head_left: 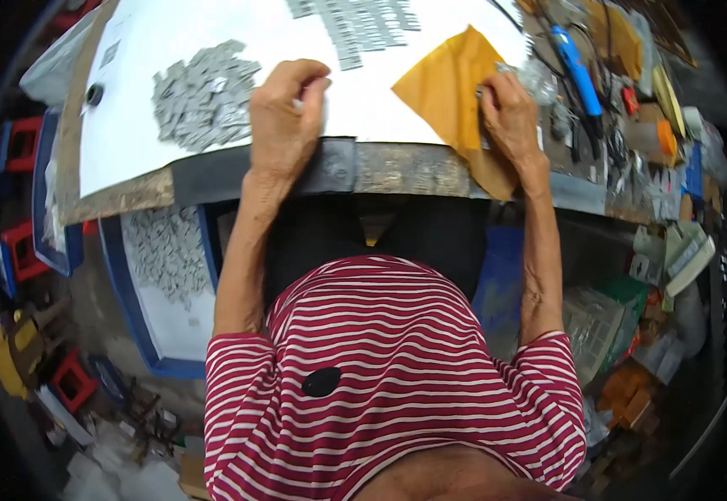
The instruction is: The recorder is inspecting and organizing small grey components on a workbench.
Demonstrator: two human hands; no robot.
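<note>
My left hand (286, 113) hovers at the front of the white work surface (363, 108), fingers curled and thumb pressed toward the forefinger. Whatever sits in that pinch is too small or hidden to name. Left of it lies a heap of small flat grey pieces (205, 96). Over the right part of an orange-yellow cloth (451, 83), my right hand (509, 117) is closed, its fingertips pinched together near a tiny shiny spot. I cannot tell what they hold. Farther back, more grey pieces (359, 29) lie in neat rows.
At the right, a blue pen-shaped tool (576, 71) lies among cables and loose parts. A small black ring (93, 94) sits at the left. Below the table edge (413, 169), a blue-rimmed tray (163, 363) holds many grey pieces. Red stools (71, 380) stand lower left.
</note>
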